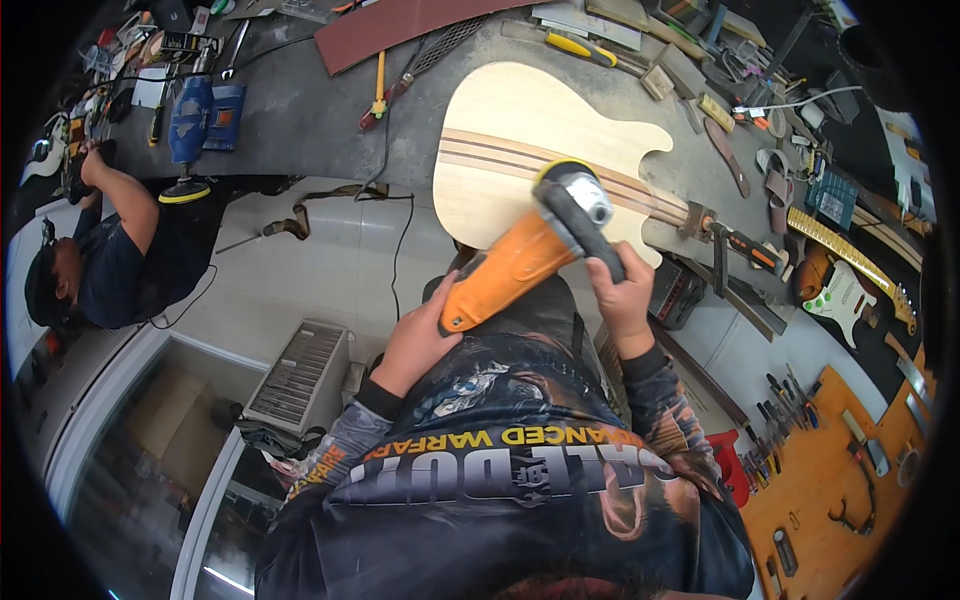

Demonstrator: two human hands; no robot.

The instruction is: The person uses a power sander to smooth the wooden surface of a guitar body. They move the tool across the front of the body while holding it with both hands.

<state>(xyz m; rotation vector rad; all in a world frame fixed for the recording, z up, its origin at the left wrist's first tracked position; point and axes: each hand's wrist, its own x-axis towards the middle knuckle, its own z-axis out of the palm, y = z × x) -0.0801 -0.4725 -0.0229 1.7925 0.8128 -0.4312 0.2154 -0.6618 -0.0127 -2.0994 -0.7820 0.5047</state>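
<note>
Both my hands hold an orange angle sander (517, 262) with a grey metal head and a round yellow-edged pad. My left hand (418, 340) is closed around the rear end of its body. Around the black side handle is my right hand (622, 292), fingers wrapped. The sander's head is over the near side of a pale wooden electric guitar body (540, 105) with dark stripes along its middle. Whether the pad touches the wood I cannot tell. At the neck end, a bar clamp (745, 245) with a black and orange handle grips the guitar body.
The grey workbench (285, 110) carries a blue polisher (190, 120), a hammer (379, 95), a yellow-handled tool (580, 48) and a reddish board (400, 30). Another person (115, 245) works at the left. An electric guitar (840, 290) lies at the right; a cable hangs off the bench edge.
</note>
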